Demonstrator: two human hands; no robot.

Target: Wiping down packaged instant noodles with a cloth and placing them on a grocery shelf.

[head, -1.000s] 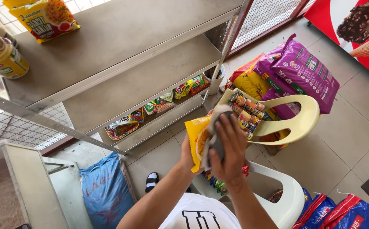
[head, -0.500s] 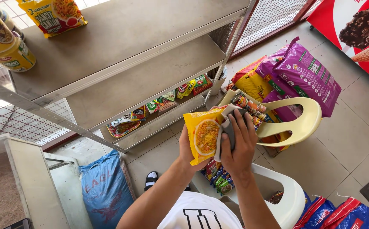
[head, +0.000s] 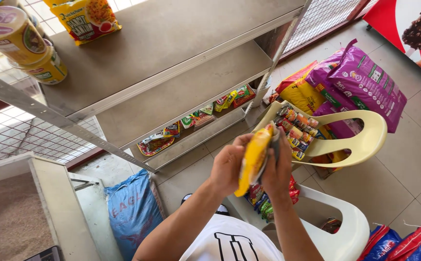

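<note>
Fingers (head: 282, 164) of 2 hands around yellow packet (head: 252, 159), edge-on, long axis upright.

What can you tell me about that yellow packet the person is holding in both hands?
The yellow plastic snack packet is a flat, glossy pouch, seen almost edge-on, standing roughly upright with its top tilted to the right. It looks sealed and slightly bulging. The left hand grips its near face, and the right hand presses against the far face, along with something grey held there. It hangs in the air above the white plastic chair, in front of the grey metal shelving unit, touching nothing but the hands.
</note>
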